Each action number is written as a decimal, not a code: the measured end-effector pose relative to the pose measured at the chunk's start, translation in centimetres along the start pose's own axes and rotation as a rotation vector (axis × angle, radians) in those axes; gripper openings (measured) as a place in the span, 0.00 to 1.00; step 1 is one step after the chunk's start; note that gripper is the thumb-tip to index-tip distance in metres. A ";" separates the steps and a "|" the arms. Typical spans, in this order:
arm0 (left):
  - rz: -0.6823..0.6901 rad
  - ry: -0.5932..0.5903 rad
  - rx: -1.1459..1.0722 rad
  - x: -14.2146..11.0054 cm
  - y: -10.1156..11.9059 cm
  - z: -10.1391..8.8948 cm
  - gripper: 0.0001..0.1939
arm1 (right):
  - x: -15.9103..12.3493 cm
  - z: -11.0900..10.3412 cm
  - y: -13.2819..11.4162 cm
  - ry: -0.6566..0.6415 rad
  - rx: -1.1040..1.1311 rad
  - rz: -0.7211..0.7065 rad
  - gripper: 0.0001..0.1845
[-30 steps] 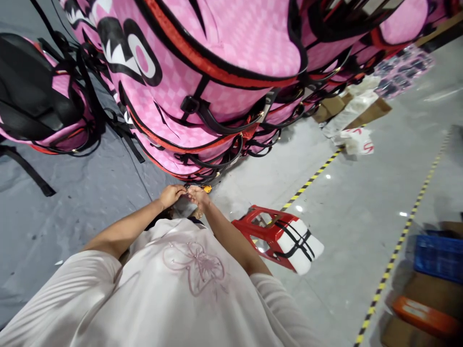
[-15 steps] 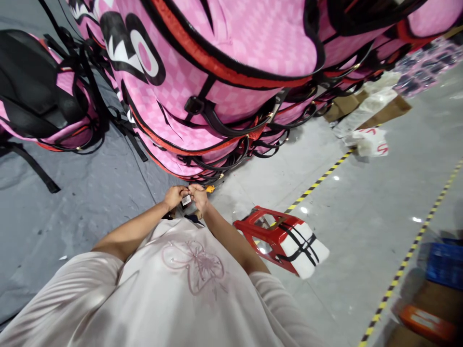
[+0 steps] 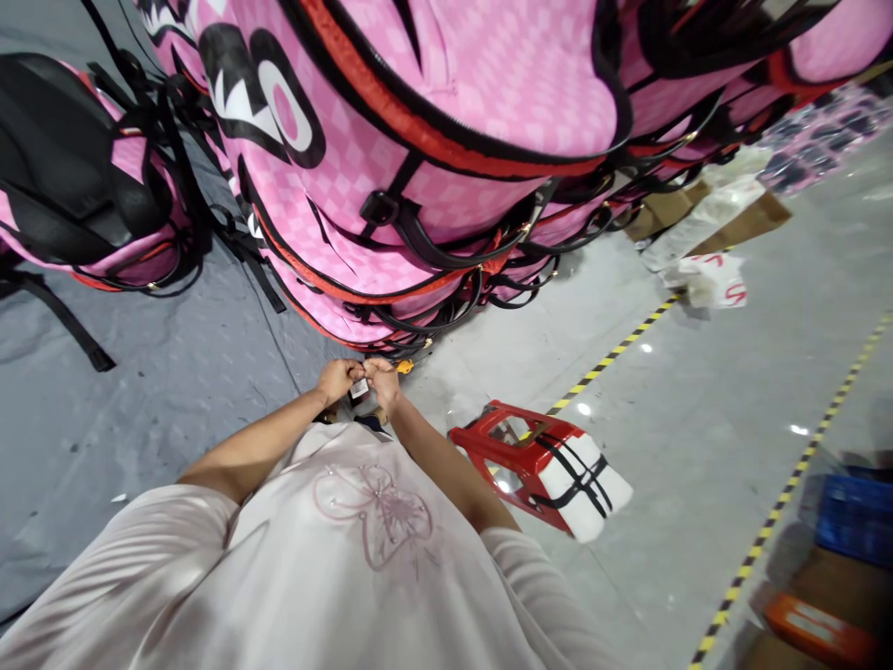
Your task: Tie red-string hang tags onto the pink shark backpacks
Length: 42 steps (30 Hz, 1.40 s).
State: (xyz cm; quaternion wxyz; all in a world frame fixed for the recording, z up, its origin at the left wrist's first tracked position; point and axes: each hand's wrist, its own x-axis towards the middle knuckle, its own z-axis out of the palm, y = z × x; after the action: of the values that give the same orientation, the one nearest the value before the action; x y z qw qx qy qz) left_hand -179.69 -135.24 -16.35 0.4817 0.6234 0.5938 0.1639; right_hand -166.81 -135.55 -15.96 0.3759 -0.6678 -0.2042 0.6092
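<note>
My left hand (image 3: pixel 339 380) and my right hand (image 3: pixel 381 381) meet in front of my waist, both closed in a pinch with the fingertips almost touching. Below the fingertips hangs a small dark hang tag (image 3: pixel 358 390) with a white label; its upper end is hidden by the fingers. A small orange-yellow piece (image 3: pixel 405 367) shows just beyond my right hand, and I cannot make out what it is. Right beyond the hands rises a stack of pink checkered backpacks (image 3: pixel 474 214) with red trim, black zips and straps.
Another pink and black backpack (image 3: pixel 84 177) lies on the grey sheet (image 3: pixel 174 372) at left. To the right stands a red stool (image 3: pixel 516 437) with a white top bound by black straps. Yellow-black tape (image 3: pixel 614 354) marks the floor. A blue crate (image 3: pixel 855 521) is at far right.
The hands stay together in the same place. The hang tag has turned slightly, showing more of its dark lower part. The view has shifted very little.
</note>
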 end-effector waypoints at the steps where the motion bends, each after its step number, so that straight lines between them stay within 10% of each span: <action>1: -0.005 -0.003 -0.006 0.0 0.0 0.1 0.11 | 0.0 0.0 0.0 0.003 -0.008 -0.016 0.04; 18: -0.080 0.064 -0.022 0.5 0.5 0.4 0.04 | 0.4 0.2 0.8 0.023 -0.104 -0.228 0.04; 42: -0.081 0.055 -0.250 1.5 0.3 0.7 0.05 | 0.5 0.8 -0.4 0.062 0.077 -0.163 0.04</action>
State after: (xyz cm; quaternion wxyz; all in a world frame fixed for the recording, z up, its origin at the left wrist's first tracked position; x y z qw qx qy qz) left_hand -178.63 -134.14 -16.99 0.5453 0.5294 0.6062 0.2341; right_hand -167.41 -134.75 -15.97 0.4558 -0.6525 -0.2227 0.5630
